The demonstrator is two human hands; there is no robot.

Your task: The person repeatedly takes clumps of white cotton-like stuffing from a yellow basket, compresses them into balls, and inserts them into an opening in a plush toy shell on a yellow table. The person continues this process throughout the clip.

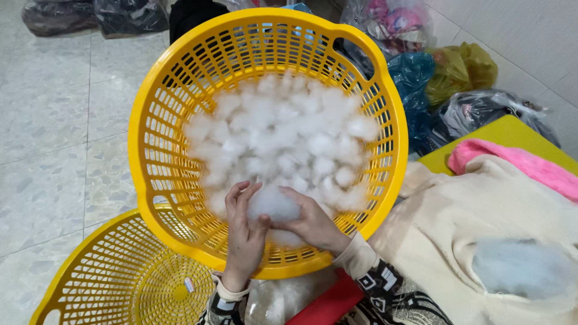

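A round yellow plastic basket [150,156] with slotted walls holds a heap of white fluffy stuffing [283,132]. Both my hands reach in over its near rim. My left hand [244,232] and my right hand [313,222] together grip one clump of white stuffing [274,204], the left from its left side, the right from its right side. The clump sits just above the near edge of the heap.
A second yellow basket [120,277] lies below the first at the lower left. Cream fabric [469,222] with a stuffed opening and a pink cloth [512,159] lie at the right. Plastic bags [457,78] crowd the back right. Pale tiled floor [54,138] spreads on the left.
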